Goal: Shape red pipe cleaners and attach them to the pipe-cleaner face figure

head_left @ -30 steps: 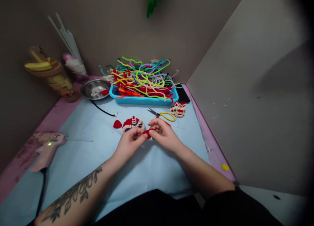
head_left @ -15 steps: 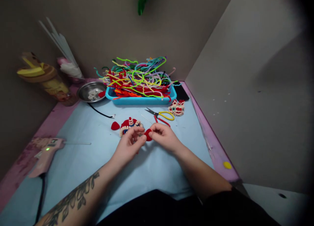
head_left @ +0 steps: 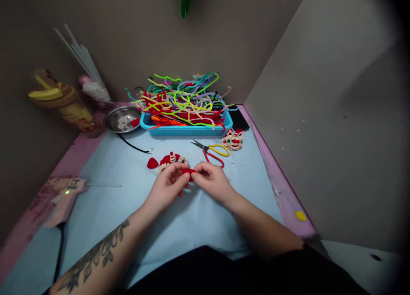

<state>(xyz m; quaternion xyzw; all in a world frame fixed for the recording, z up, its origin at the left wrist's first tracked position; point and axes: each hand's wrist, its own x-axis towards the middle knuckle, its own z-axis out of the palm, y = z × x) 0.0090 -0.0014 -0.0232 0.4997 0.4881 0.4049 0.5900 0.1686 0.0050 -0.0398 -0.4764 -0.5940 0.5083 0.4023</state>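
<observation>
A small red fuzzy piece [head_left: 189, 173] is pinched between my left hand [head_left: 169, 183] and my right hand [head_left: 213, 180], over the blue cloth. Thumb and fingers of each hand close on one side of it. Just behind my left hand lies a red and cream figure [head_left: 172, 158], its front partly covered by the fingers. Another red piece [head_left: 153, 163] rests to the left of that figure. Behind my right hand are scissors [head_left: 211, 152] with one yellow and one red handle, lying open. A second cream and red figure [head_left: 232, 140] sits beyond them.
A blue tray [head_left: 188, 132] heaped with colourful pipe cleaners stands at the back, beside a metal bowl [head_left: 120, 120] and a dark phone-like slab [head_left: 238, 119]. A pink glue gun [head_left: 65, 203] lies left. A yellow disc [head_left: 300, 215] is at the right edge.
The red piece has turned between my fingers and now looks flatter and wider. My hands have come slightly closer together. The whole view has shifted a little.
</observation>
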